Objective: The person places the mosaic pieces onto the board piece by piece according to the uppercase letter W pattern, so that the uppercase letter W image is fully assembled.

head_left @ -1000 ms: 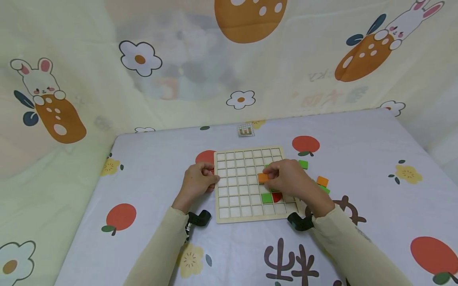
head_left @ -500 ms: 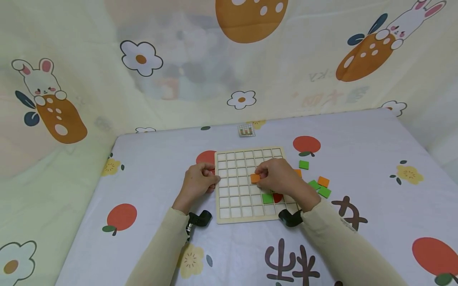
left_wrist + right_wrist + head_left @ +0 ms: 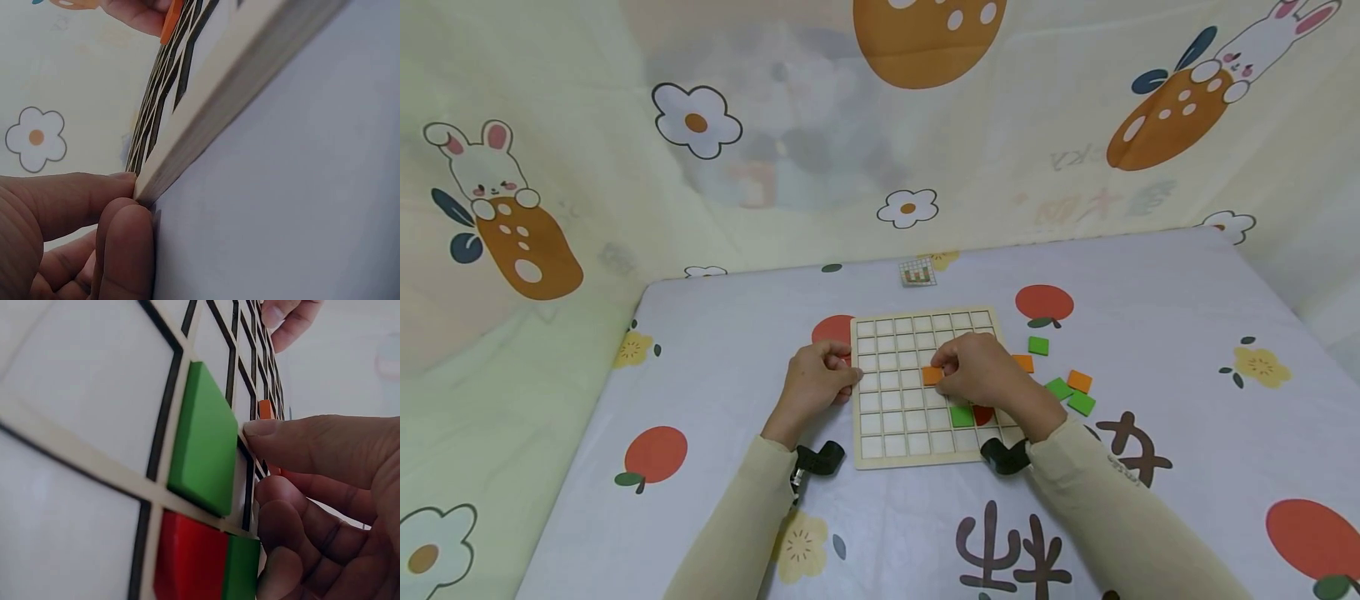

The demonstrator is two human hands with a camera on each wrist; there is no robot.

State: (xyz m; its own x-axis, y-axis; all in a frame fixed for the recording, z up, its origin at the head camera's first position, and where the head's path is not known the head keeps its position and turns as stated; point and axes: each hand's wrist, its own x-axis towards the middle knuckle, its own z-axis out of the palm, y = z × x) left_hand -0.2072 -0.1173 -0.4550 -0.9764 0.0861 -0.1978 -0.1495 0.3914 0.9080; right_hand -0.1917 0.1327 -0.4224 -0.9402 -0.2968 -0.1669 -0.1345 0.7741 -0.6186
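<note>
I see my right hand (image 3: 981, 375) pinching a small orange square tile (image 3: 932, 376) over the pale wooden grid board (image 3: 891, 417). Left hand (image 3: 815, 382) grips the board's left edge w/ curled fingers.

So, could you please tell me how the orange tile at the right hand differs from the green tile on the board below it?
The orange tile is pinched by the right hand over a cell near the board's middle; the green tile lies untouched, seated in its cell lower down, beside a red tile. They differ in colour: orange against green. Both are small flat squares sized to the wooden grid board, whose left edge the left hand holds.
</note>
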